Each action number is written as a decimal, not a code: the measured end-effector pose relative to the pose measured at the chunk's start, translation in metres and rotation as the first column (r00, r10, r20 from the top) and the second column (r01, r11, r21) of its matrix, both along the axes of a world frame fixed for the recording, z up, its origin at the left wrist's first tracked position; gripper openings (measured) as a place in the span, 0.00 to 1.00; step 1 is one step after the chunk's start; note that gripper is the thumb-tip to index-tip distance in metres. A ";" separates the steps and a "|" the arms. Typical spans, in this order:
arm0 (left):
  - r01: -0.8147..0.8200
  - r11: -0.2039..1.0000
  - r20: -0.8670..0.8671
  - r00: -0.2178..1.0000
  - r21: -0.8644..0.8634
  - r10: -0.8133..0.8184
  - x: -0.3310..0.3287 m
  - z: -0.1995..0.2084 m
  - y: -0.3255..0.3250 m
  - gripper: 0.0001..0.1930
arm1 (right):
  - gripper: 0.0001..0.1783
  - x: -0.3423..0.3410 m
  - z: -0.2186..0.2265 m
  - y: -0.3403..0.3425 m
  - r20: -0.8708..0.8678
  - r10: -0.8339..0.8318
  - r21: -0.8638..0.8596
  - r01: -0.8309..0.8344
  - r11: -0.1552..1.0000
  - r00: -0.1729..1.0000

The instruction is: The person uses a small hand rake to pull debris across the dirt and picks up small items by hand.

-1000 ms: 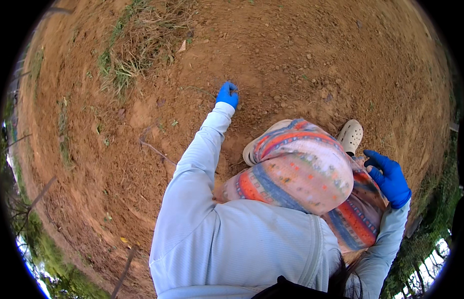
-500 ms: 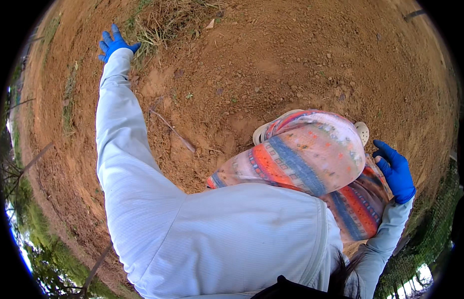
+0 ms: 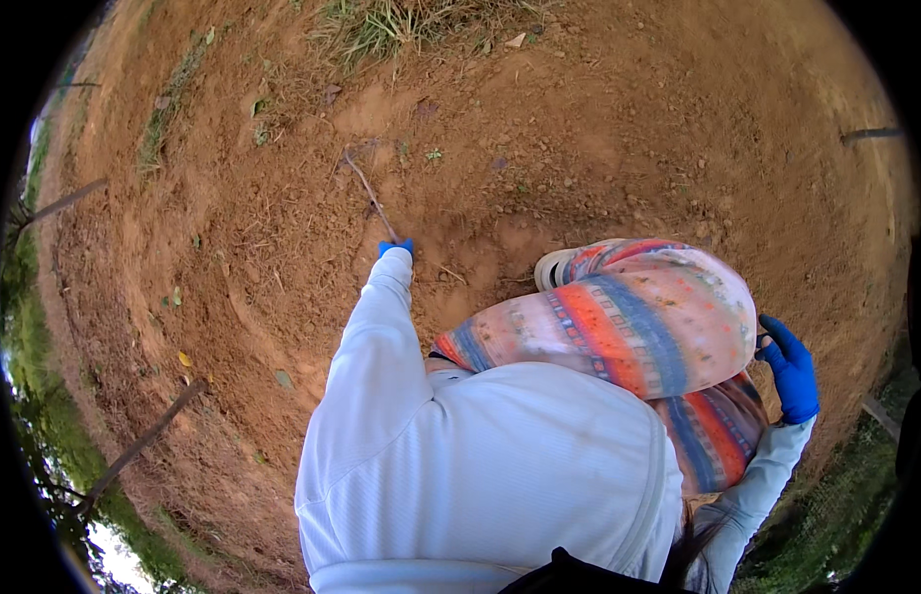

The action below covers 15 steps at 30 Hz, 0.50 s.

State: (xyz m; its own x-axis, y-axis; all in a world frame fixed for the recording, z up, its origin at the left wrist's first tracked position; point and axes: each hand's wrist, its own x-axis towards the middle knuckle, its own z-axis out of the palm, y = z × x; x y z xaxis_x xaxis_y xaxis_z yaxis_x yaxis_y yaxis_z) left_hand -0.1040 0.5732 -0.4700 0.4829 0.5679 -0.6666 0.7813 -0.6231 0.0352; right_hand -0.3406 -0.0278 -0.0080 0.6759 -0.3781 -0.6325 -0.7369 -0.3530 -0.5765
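Observation:
My left hand [image 3: 396, 247], in a blue glove, is low over the soil, closed at the near end of a thin dry stick [image 3: 369, 191]. The rest of the stick points away from me across the dirt; most of the fingers are hidden behind the glove and cuff. Beside my bent knee in patterned trousers [image 3: 668, 327] is my right hand [image 3: 792, 371], also gloved in blue. Its fingers are curled with the thumb toward them. A small dark bit shows between them, too little to name.
Bare reddish-brown soil [image 3: 619, 148] with small clods surrounds me. A heap of cut grass [image 3: 401, 25] lies at the far side. A light shoe [image 3: 554, 269] shows under my trouser leg. Thin poles [image 3: 148, 436] stand at the left, with greenery behind.
My left hand has come back from beside the grass heap, where its fingers were spread, to the stick's near end, and has closed. My right hand stays curled by the knee. The view has shifted.

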 end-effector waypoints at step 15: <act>-0.069 0.907 0.611 0.718 -0.415 0.334 0.036 0.058 -0.035 0.09 | 0.22 0.000 0.008 0.012 0.026 0.068 -0.123 -0.064 0.990 0.997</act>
State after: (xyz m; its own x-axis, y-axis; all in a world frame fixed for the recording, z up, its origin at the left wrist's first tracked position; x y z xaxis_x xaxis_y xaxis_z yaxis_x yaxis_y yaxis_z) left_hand -0.0685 0.5380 -0.4117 0.7692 0.5059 -0.3904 0.5797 -0.2952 0.7595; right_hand -0.3404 -0.0161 -0.0001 0.7203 -0.4049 -0.5633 -0.6924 -0.4694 -0.5480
